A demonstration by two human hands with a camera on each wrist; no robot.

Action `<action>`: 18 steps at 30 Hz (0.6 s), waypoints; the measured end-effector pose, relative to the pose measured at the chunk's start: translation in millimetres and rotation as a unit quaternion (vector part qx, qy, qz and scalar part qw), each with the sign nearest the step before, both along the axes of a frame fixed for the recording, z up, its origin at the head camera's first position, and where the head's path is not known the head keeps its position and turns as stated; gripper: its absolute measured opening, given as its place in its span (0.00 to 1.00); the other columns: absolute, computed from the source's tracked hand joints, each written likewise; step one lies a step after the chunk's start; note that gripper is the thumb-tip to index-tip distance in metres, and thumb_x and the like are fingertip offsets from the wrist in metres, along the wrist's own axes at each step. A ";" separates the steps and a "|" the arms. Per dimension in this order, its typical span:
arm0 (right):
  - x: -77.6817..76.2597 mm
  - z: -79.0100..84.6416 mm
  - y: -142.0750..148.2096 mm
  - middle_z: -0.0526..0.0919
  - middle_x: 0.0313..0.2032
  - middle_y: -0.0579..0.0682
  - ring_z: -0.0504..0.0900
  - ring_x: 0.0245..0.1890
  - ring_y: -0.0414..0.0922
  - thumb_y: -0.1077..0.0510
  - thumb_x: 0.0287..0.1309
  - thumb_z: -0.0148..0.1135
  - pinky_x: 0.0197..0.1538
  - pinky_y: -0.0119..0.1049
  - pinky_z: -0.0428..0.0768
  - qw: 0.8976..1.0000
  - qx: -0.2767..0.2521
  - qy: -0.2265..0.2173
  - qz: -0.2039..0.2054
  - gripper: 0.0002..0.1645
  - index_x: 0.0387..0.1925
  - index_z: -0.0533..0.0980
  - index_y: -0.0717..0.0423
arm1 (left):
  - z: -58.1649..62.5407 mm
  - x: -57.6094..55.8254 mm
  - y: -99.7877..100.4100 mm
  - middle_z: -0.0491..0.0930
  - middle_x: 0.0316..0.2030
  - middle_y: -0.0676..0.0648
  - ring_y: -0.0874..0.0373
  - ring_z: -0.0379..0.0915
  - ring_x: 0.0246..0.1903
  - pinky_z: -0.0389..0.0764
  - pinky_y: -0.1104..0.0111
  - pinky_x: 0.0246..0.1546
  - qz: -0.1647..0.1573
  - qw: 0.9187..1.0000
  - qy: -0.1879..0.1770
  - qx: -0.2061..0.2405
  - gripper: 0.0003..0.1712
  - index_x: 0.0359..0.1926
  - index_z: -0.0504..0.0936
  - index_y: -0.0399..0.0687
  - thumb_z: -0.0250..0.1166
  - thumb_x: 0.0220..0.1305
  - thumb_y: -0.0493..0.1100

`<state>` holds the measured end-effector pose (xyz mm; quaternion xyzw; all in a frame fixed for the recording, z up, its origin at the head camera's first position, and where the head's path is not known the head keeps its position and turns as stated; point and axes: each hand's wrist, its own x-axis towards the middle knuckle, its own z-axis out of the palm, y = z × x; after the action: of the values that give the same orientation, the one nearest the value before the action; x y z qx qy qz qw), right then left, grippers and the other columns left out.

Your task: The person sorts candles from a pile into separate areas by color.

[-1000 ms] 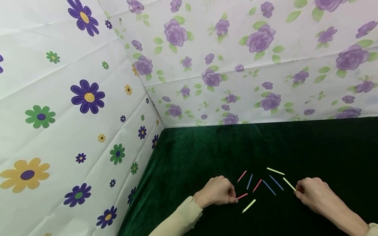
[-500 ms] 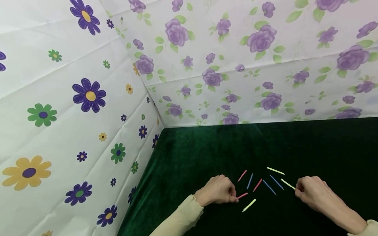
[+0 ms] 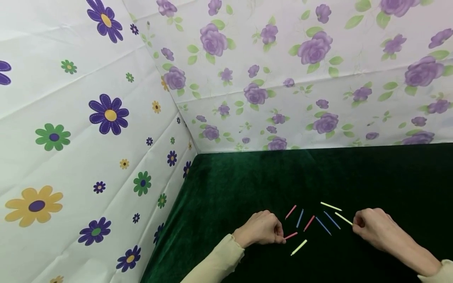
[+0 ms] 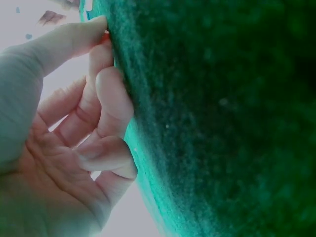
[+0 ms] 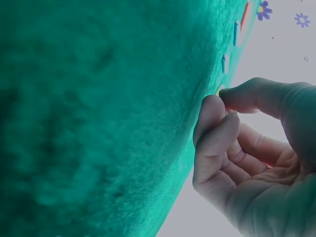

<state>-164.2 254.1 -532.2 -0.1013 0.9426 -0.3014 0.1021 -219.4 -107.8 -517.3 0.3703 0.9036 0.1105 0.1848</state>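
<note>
On the dark green cloth, my left hand (image 3: 261, 228) pinches the near end of a short red candle-like stick (image 3: 291, 236) between thumb and forefinger. The left wrist view shows a red bit (image 4: 105, 36) between those fingertips. At the right, my right hand (image 3: 376, 228) pinches the end of a thin yellow candle-like stick (image 3: 343, 218), which points left and away from me. Most of that stick is hidden in the right wrist view. Between the hands lie two more red sticks (image 3: 309, 223), several blue sticks (image 3: 323, 226) and another yellow stick (image 3: 299, 247).
A further yellow stick (image 3: 330, 206) lies at the back of the group. The green velvet cloth (image 3: 247, 177) covers the table. White floral sheets stand as a left wall (image 3: 70, 98) and a back wall (image 3: 226, 51).
My right hand has shifted slightly away from me and left, and the yellow stick in it has moved the same way, closer to the other yellow one. My left hand stays put.
</note>
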 end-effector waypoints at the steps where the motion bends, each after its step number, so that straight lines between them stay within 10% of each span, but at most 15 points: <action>1: -1.2 0.2 -0.5 0.78 0.28 0.43 0.73 0.21 0.33 0.59 0.69 0.67 0.25 0.30 0.74 1.000 0.001 0.007 -0.001 0.04 0.35 0.82 0.50 | -0.1 0.1 0.1 0.78 0.23 0.67 0.74 0.70 0.22 0.72 0.79 0.25 0.000 1.000 0.000 0.000 0.09 0.31 0.91 0.63 0.77 0.68 0.55; 18: -29.9 8.7 -18.9 0.81 0.27 0.43 0.72 0.21 0.34 0.59 0.66 0.69 0.26 0.31 0.72 0.997 -0.012 0.078 -0.016 0.03 0.34 0.85 0.53 | 1.1 2.0 0.3 0.78 0.21 0.67 0.73 0.70 0.21 0.72 0.79 0.25 0.007 1.000 -0.005 -0.003 0.11 0.28 0.90 0.63 0.77 0.69 0.54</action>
<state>-194.0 235.2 -523.5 -0.1107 0.9454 -0.3058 0.0225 -217.5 -107.5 -516.1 0.3626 0.9058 0.1104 0.1893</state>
